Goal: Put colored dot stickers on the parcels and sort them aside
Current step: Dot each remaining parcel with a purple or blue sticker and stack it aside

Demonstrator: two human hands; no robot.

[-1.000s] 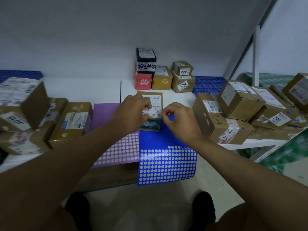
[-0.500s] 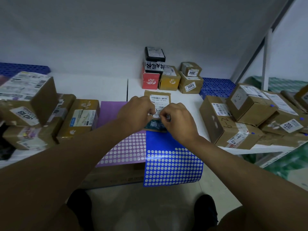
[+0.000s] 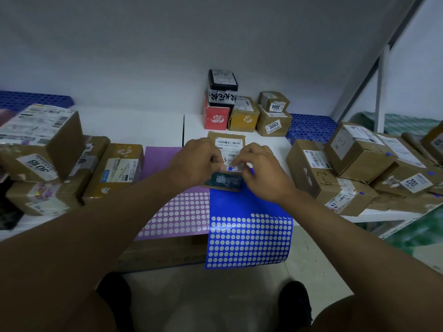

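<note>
Spanning the frame: white shelf top (image 3: 134,125), matte, seamed down the middle, set against a plain pale wall; blue perforated mats at both far ends. Small flat cardboard parcel (image 3: 227,149), white barcode label, dark printed near end, lies between both hands. Left hand (image 3: 194,164), fingers curled, grips the parcel's left edge. Right hand (image 3: 261,171), fingertips pinched narrow at the label; one blue dot sticker (image 3: 230,168) sits on the label just between the two sets of fingertips. Purple sticker sheet (image 3: 177,214), glossy, below the left fingers. Blue sticker sheet (image 3: 249,238), overhanging the shelf edge, below the right fingers. Brown taped boxes stacked well outside either hand.
</note>
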